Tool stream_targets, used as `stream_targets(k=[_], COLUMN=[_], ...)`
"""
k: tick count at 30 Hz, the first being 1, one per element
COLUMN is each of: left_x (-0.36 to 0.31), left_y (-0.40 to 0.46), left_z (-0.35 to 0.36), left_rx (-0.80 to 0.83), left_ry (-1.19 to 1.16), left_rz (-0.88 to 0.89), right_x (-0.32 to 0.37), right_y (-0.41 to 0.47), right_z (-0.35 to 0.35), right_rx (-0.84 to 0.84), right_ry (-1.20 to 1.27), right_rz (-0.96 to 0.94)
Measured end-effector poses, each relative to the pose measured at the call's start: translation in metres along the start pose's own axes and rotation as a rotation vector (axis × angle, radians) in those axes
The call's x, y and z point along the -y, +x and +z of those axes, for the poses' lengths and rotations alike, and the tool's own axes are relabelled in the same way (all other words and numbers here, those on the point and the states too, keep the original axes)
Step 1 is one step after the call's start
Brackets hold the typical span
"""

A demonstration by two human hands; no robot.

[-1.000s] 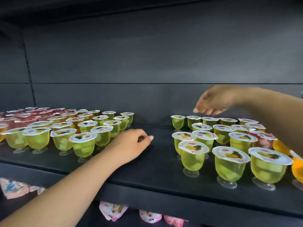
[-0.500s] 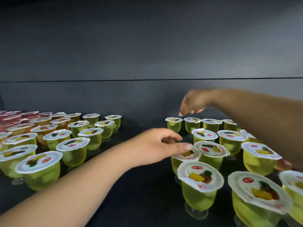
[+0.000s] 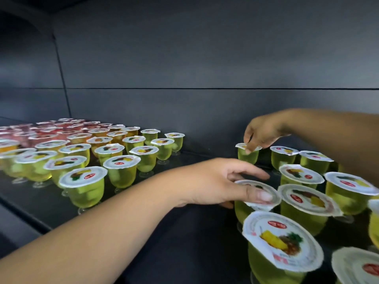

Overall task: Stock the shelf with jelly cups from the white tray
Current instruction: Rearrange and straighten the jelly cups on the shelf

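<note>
Centrally, bare shelf between left hand and right hand.

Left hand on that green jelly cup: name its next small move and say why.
Probably slide the cup leftward into the bare gap on the shelf. The left hand already grips its lid rim, and cups crowd its right side.

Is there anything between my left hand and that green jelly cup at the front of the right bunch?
Nothing visible. Your left hand is already on that green jelly cup, thumb on its lid, fingers curling behind its rim. Neighbouring cups stand close on its right.
</note>
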State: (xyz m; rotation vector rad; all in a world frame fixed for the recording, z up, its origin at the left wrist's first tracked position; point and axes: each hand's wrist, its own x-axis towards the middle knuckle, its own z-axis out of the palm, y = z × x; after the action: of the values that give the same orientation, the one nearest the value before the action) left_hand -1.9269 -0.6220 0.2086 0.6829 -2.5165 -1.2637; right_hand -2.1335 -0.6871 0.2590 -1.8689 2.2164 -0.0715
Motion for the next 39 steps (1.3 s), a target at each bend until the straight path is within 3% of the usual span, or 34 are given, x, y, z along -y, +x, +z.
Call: stream_targets(k=[7,13,20,30,39], left_x=[0.005,0.016,0.040,0.067,0.068], left_y=[-0.017,-0.023,-0.003,0.027,0.034], left_z=[-0.007,-0.012,-0.031,-0.036,-0.038], left_rx=[-0.133,-0.311,-0.585,-0.786,-0.796], left_ry=[0.068,0.327,0.711,0.709,0.882], left_rz=[-0.035,-0.086,-0.335,-0.350,-0.341], right_x=[0.036,0.065,0.065,0.074,0.072], right_y=[0.014,0.026,0.032,0.060,0.060], right_z=[0.013,0.023,0.032,0.040,0.045], right_rx=[-0.060,-0.218,-0.317,-0.368,-0.374], right_ry=[-0.018,-0.230,-0.310,-0.275,-0.218], right_rz=[-0.157,-0.298,-0.407,-0.427,-0.367])
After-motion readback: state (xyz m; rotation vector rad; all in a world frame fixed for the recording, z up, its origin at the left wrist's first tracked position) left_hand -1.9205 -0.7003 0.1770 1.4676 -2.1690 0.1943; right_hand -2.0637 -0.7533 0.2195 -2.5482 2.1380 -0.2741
